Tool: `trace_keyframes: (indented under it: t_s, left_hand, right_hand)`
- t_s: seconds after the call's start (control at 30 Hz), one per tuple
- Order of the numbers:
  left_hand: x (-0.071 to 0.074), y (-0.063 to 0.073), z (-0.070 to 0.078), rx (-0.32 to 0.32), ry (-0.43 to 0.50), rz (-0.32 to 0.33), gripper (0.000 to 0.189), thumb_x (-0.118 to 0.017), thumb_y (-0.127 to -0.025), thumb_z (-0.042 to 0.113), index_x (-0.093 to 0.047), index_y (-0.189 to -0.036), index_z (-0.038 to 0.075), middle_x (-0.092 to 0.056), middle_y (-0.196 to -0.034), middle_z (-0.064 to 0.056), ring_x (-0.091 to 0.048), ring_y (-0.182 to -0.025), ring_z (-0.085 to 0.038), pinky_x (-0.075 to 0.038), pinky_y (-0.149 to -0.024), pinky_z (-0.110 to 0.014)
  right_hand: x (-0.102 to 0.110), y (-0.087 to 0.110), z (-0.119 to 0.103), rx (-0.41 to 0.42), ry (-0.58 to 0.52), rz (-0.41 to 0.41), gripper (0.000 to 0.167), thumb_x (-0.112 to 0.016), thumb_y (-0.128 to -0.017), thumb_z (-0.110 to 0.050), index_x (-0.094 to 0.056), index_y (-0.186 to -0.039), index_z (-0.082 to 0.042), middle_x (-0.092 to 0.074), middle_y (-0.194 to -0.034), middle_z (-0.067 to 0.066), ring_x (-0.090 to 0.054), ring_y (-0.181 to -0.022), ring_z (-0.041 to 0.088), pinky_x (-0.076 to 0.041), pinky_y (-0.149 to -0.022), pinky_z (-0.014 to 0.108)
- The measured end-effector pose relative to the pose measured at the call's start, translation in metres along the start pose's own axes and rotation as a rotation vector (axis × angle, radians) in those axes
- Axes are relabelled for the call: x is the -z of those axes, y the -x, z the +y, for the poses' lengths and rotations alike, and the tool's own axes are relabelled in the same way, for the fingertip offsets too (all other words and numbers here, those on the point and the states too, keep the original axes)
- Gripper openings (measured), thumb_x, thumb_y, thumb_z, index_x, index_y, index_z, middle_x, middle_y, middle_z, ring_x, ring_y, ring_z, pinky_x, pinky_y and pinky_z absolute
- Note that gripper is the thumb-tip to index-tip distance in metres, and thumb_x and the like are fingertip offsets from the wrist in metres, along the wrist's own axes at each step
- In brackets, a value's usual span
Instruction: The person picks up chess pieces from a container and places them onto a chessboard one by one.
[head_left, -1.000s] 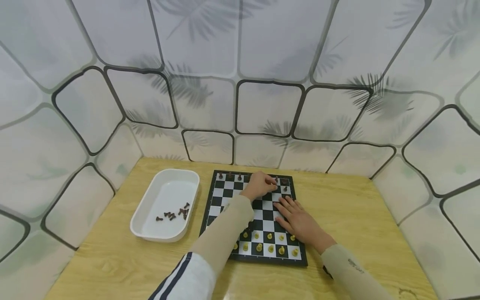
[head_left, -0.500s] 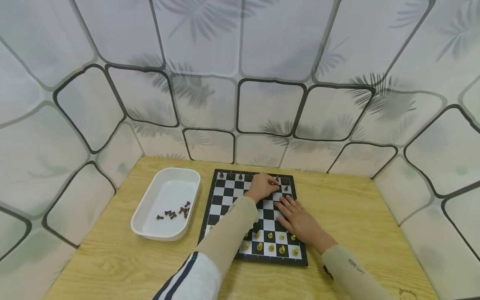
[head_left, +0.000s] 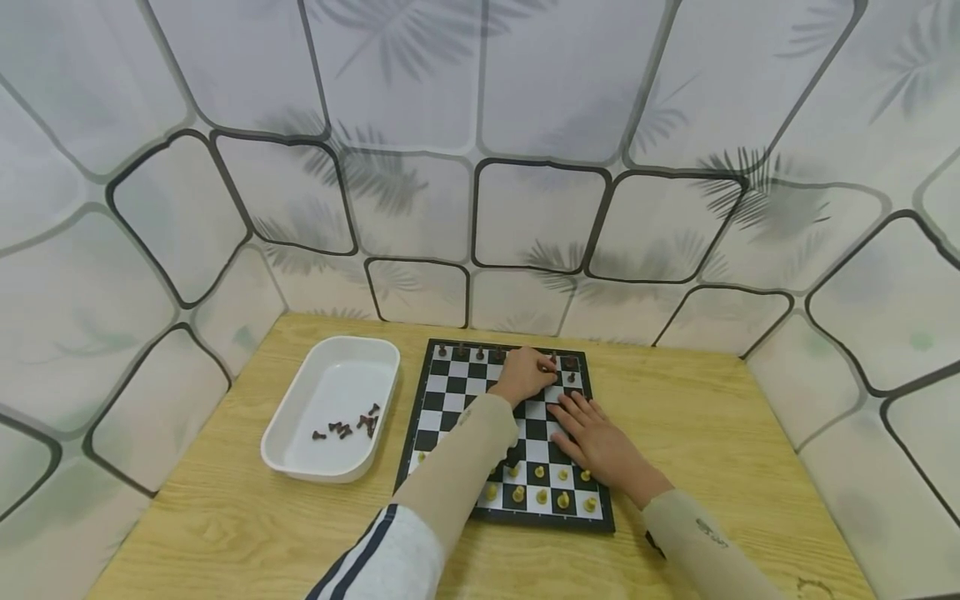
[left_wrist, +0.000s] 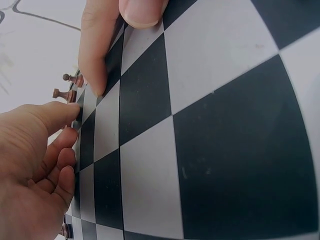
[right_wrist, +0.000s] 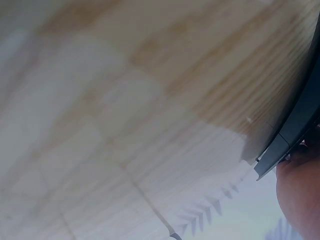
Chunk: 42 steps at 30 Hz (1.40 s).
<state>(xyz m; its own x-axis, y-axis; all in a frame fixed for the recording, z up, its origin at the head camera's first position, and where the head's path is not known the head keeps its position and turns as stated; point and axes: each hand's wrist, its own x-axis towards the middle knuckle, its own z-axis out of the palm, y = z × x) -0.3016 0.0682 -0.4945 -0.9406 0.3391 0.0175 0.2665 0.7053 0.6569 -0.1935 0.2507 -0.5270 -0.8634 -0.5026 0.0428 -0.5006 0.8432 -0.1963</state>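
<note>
Moved slightly rightward since a second ago, the left hand (head_left: 522,375) is over the far rows of a black-and-white chessboard (head_left: 450,387), near a brown pawn (head_left: 572,377). Its fingertips curl together; whether they pinch a piece, I cannot tell. Unmoved, the right hand (head_left: 600,446) rests on the board, fingers spread. Yellow chess pieces (head_left: 518,493) stand nearest the person; brown chess pieces (head_left: 345,431) lie in a white tray (head_left: 341,379) to the left.

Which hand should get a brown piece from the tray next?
The left hand, I think. The tray, with brown pieces inside, sits left of the board. The right hand rests farther from it and would likely reach across the board.
</note>
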Motion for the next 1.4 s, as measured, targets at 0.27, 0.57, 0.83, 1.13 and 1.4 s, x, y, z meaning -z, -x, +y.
trace_keyframes:
  t_s: [0.27,0.57,0.83,1.13,1.4]
  left_hand:
    - [0.0,-0.001,0.0,0.005,-0.006,-0.007,0.017,-0.075,-0.099,0.023,-0.084,-0.113,0.019,-0.081,-0.109,-0.003,-0.072,-0.09,-0.015,-0.056,-0.076,-0.027]
    - [0.001,-0.002,-0.001,-0.011,-0.001,-0.025,0.017,-0.075,-0.099,0.022,-0.083,-0.113,0.017,-0.081,-0.107,-0.002,-0.071,-0.089,-0.014,-0.057,-0.075,-0.026]
    - [0.015,-0.001,-0.007,-0.054,0.064,-0.047,0.024,-0.075,-0.098,0.021,-0.081,-0.118,0.011,-0.076,-0.103,-0.005,-0.065,-0.084,-0.014,-0.052,-0.072,-0.026]
    - [0.062,0.006,-0.014,-0.097,0.147,-0.05,0.024,-0.07,-0.101,0.017,-0.077,-0.121,0.006,-0.077,-0.114,-0.011,-0.072,-0.1,-0.025,-0.059,-0.084,-0.036]
    - [0.113,0.025,-0.029,-0.09,0.097,0.002,0.021,-0.071,-0.098,0.017,-0.078,-0.116,0.007,-0.078,-0.112,-0.01,-0.073,-0.096,-0.022,-0.06,-0.082,-0.032]
  right_hand:
    - [0.001,0.0,-0.001,0.005,-0.002,0.004,0.06,-0.05,-0.111,-0.043,-0.047,-0.159,-0.007,-0.039,-0.167,0.021,-0.03,-0.158,0.043,-0.028,-0.127,0.061]
    - [0.0,-0.001,0.0,-0.001,-0.003,-0.013,0.06,-0.05,-0.111,-0.042,-0.045,-0.159,-0.007,-0.038,-0.168,0.02,-0.029,-0.159,0.043,-0.026,-0.127,0.062]
    - [0.0,-0.001,0.0,0.003,-0.004,-0.008,0.06,-0.05,-0.111,-0.042,-0.045,-0.16,-0.008,-0.037,-0.168,0.021,-0.028,-0.158,0.044,-0.027,-0.126,0.063]
    - [-0.001,-0.001,0.002,-0.003,-0.004,0.001,0.061,-0.049,-0.111,-0.043,-0.044,-0.16,-0.007,-0.037,-0.168,0.022,-0.028,-0.158,0.045,-0.026,-0.127,0.062]
    - [-0.002,-0.001,0.001,-0.004,0.006,0.003,0.061,-0.049,-0.111,-0.044,-0.045,-0.16,-0.008,-0.038,-0.168,0.021,-0.03,-0.158,0.044,-0.027,-0.126,0.062]
